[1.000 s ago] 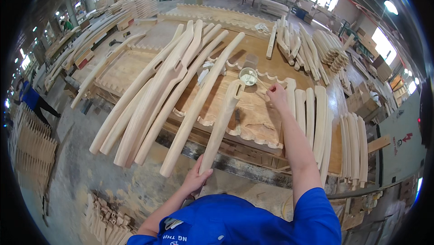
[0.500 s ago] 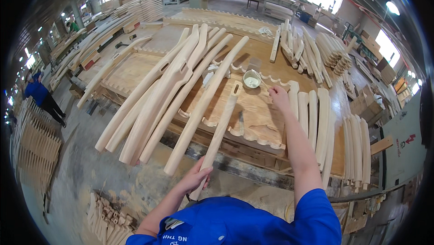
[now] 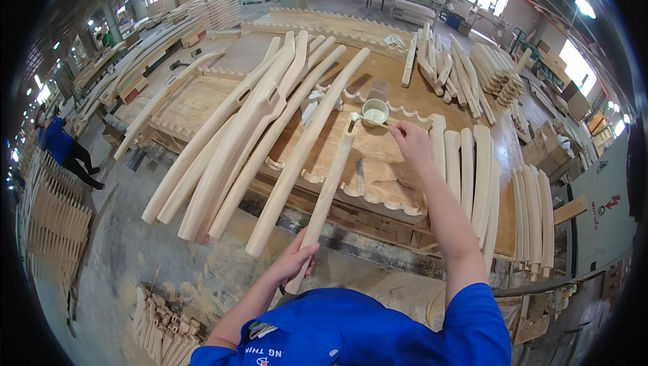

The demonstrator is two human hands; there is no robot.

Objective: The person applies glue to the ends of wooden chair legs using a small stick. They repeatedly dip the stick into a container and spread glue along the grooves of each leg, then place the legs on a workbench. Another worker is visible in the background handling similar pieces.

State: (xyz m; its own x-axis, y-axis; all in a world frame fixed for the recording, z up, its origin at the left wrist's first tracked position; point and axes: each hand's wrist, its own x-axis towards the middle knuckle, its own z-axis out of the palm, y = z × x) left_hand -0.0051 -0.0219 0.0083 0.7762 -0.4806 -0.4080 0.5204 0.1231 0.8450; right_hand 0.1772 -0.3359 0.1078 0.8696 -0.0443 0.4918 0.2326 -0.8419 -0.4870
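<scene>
My left hand (image 3: 294, 259) is closed around the lower part of a pale wooden chair leg (image 3: 328, 190), which slants away from me over the bench edge. A slot is cut in the leg's far end, and white glue sits at its mouth. My right hand (image 3: 412, 143) pinches a thin stick (image 3: 379, 124), whose white-coated tip is at that slot. Just behind the stick stands a round cup (image 3: 375, 107) holding white paste, probably the same glue. Left of the leg lies another long curved wooden part (image 3: 307, 153), apart from my hands.
Curved wooden parts (image 3: 226, 163) are piled at the left, overhanging the bench. More parts (image 3: 481, 170) lie in a row at the right. Scalloped strips edge the plywood board (image 3: 395, 177). A flat metal blade (image 3: 360, 177) rests there. A person in blue (image 3: 61, 143) stands far left.
My right hand has moved left and slightly nearer, bringing the stick from over the cup's right side to the slot. White glue now shows there. My left hand keeps its hold.
</scene>
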